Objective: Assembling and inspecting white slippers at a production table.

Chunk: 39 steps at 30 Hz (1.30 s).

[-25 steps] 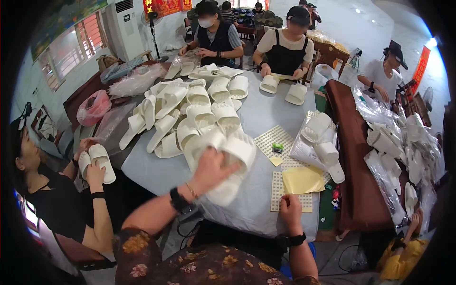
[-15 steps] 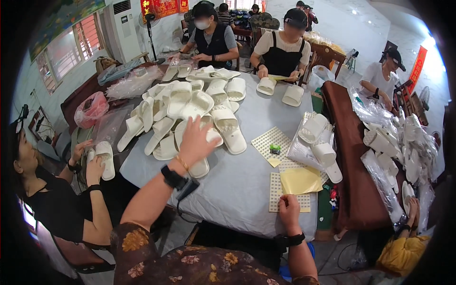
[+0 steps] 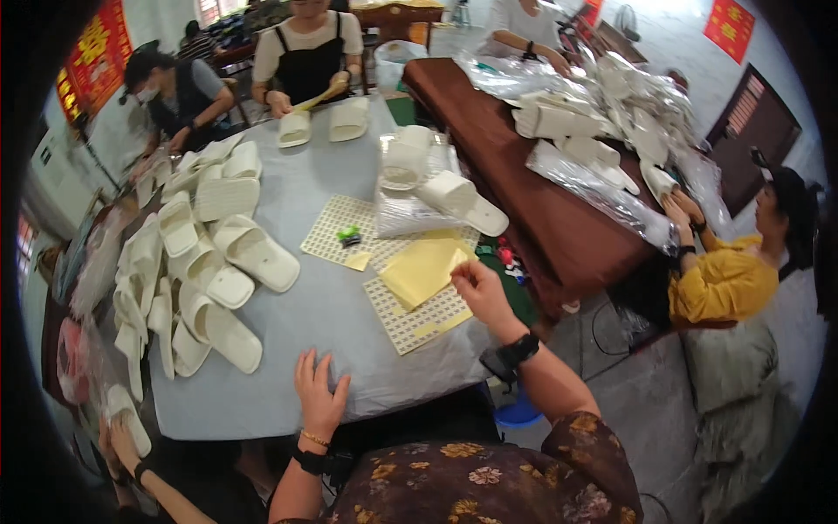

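My left hand rests open near the front edge of the cloth-covered table, fingers spread and nothing in it. Farther right, my right hand has its fingers curled into a pinch at the right edge of a yellow sheet. Whether it grips that sheet or something small is hidden. Under the sheet lie white sticker sheets printed with small marks. A small green object sits on the farther one. To the left is a heap of white slippers, apart from my left hand.
White slippers lie on a plastic-wrapped pack beyond the stickers. A brown padded bench borders the table's right side, heaped with bagged slippers. Co-workers surround the table, one in a yellow top. Another's hand holds a slipper at lower left.
The view has swung to the right. My left hand has come back from the slipper heap to the near table edge. My right hand has moved up beside the yellow sheet's right edge.
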Each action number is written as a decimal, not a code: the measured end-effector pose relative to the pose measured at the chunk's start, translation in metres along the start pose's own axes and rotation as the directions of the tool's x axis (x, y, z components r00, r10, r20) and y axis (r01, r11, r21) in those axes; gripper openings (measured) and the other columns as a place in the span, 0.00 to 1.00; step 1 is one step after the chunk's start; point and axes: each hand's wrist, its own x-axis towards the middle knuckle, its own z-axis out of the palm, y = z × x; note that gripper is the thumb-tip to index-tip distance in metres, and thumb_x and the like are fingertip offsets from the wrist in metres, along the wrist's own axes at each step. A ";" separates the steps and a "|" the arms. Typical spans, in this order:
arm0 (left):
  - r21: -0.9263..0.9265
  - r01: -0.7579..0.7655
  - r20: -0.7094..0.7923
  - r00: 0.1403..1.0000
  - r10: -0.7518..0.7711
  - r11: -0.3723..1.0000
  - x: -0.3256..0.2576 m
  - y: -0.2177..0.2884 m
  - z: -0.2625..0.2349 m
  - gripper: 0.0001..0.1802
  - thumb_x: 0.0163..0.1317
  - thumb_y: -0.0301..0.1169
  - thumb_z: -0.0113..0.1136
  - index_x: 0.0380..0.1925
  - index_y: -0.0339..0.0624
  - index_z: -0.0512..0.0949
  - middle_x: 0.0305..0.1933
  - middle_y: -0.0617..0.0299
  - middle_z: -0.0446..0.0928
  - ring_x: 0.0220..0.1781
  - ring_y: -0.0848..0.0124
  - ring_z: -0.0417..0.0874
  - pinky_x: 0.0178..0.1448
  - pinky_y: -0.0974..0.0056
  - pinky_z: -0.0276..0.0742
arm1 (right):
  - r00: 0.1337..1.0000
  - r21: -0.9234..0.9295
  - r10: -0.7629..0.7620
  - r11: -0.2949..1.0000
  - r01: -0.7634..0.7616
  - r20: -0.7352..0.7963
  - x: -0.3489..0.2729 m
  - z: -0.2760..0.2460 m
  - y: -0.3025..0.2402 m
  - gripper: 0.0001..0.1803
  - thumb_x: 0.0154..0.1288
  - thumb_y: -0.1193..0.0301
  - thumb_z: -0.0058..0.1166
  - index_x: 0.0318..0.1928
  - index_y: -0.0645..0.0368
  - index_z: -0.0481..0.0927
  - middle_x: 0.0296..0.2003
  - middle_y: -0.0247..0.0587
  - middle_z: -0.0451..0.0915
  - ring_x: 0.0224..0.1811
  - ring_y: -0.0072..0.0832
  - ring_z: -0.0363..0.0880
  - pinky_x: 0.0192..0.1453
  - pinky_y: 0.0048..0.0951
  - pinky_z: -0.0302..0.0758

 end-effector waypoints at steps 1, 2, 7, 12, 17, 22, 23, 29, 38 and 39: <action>0.023 0.013 -0.017 1.000 -0.013 1.000 0.000 0.002 0.003 0.26 0.60 0.34 0.65 0.57 0.36 0.75 0.70 0.41 0.65 0.73 0.42 0.60 0.75 0.44 0.55 | 0.997 -0.045 -0.065 0.997 0.062 -0.048 0.010 -0.012 0.002 0.06 0.65 0.76 0.57 0.40 0.66 0.81 0.28 0.36 0.82 0.30 0.17 0.76 0.35 0.24 0.73; 0.014 0.004 -0.002 1.000 -0.004 1.000 0.000 0.004 0.003 0.26 0.60 0.34 0.65 0.57 0.36 0.75 0.70 0.41 0.65 0.73 0.42 0.60 0.75 0.44 0.55 | 0.988 -0.094 -0.131 0.988 0.123 -0.082 0.018 -0.024 0.003 0.06 0.65 0.76 0.57 0.40 0.66 0.81 0.27 0.35 0.81 0.29 0.17 0.75 0.35 0.24 0.73; 0.104 -0.035 -0.073 0.996 0.042 0.994 -0.005 0.007 0.003 0.25 0.59 0.35 0.64 0.56 0.35 0.75 0.69 0.43 0.66 0.72 0.42 0.62 0.75 0.44 0.55 | 0.989 -0.089 -0.041 0.996 0.028 -0.145 0.037 -0.058 0.007 0.06 0.64 0.76 0.57 0.39 0.65 0.82 0.27 0.35 0.82 0.28 0.18 0.76 0.34 0.24 0.74; 0.127 -0.062 -0.079 0.994 0.072 0.990 -0.007 0.004 0.010 0.25 0.60 0.36 0.64 0.55 0.36 0.75 0.68 0.43 0.67 0.71 0.43 0.63 0.75 0.43 0.55 | 0.989 -0.228 -0.082 0.972 0.053 -0.120 0.059 -0.056 0.009 0.05 0.65 0.75 0.57 0.39 0.65 0.81 0.28 0.31 0.81 0.29 0.15 0.75 0.34 0.21 0.73; 0.096 -0.014 -0.055 0.998 0.019 0.995 -0.010 0.004 0.003 0.25 0.61 0.37 0.63 0.56 0.36 0.75 0.69 0.43 0.67 0.71 0.44 0.64 0.75 0.43 0.54 | 0.980 -0.291 -0.174 0.947 0.138 -0.101 0.113 -0.063 -0.006 0.08 0.61 0.74 0.59 0.39 0.65 0.82 0.30 0.44 0.84 0.33 0.26 0.82 0.40 0.29 0.78; 0.107 -0.032 -0.038 0.999 0.036 0.994 0.000 0.009 0.008 0.25 0.63 0.39 0.61 0.57 0.35 0.74 0.69 0.43 0.66 0.72 0.44 0.63 0.75 0.43 0.54 | 0.945 -0.319 -0.155 0.946 0.058 -0.289 0.192 -0.135 0.012 0.10 0.58 0.73 0.60 0.38 0.65 0.83 0.31 0.47 0.85 0.35 0.35 0.85 0.42 0.34 0.80; 0.107 -0.033 -0.036 0.999 0.037 0.994 0.001 0.010 0.007 0.25 0.63 0.39 0.61 0.57 0.35 0.74 0.69 0.43 0.66 0.72 0.44 0.63 0.75 0.43 0.54 | 0.932 -0.467 -0.199 0.884 0.036 -0.304 0.206 -0.149 0.008 0.11 0.58 0.72 0.60 0.41 0.64 0.82 0.35 0.49 0.85 0.39 0.40 0.85 0.45 0.37 0.80; 0.129 0.005 -0.031 1.000 -0.001 0.992 0.002 0.011 0.010 0.28 0.59 0.40 0.64 0.56 0.36 0.74 0.68 0.43 0.66 0.71 0.43 0.63 0.73 0.41 0.55 | 0.904 -0.914 -0.307 0.366 -0.176 -0.298 0.257 -0.198 -0.016 0.21 0.60 0.73 0.58 0.55 0.55 0.73 0.59 0.49 0.73 0.60 0.53 0.73 0.61 0.49 0.75; 0.188 0.077 -0.027 0.997 -0.073 0.979 0.005 0.013 0.007 0.30 0.59 0.47 0.64 0.54 0.37 0.74 0.65 0.44 0.67 0.70 0.44 0.63 0.72 0.41 0.56 | 0.914 -0.973 -0.337 0.037 -0.229 -0.228 0.324 -0.250 0.020 0.29 0.69 0.70 0.44 0.71 0.47 0.65 0.74 0.38 0.60 0.78 0.43 0.53 0.74 0.48 0.62; 0.202 0.060 -0.011 0.998 -0.059 0.978 0.004 0.009 0.007 0.30 0.58 0.48 0.64 0.53 0.39 0.75 0.64 0.44 0.68 0.69 0.45 0.64 0.72 0.40 0.56 | 0.922 -0.970 -0.300 0.076 -0.231 -0.243 0.328 -0.237 0.015 0.29 0.69 0.70 0.44 0.71 0.47 0.65 0.75 0.38 0.59 0.78 0.43 0.53 0.74 0.49 0.61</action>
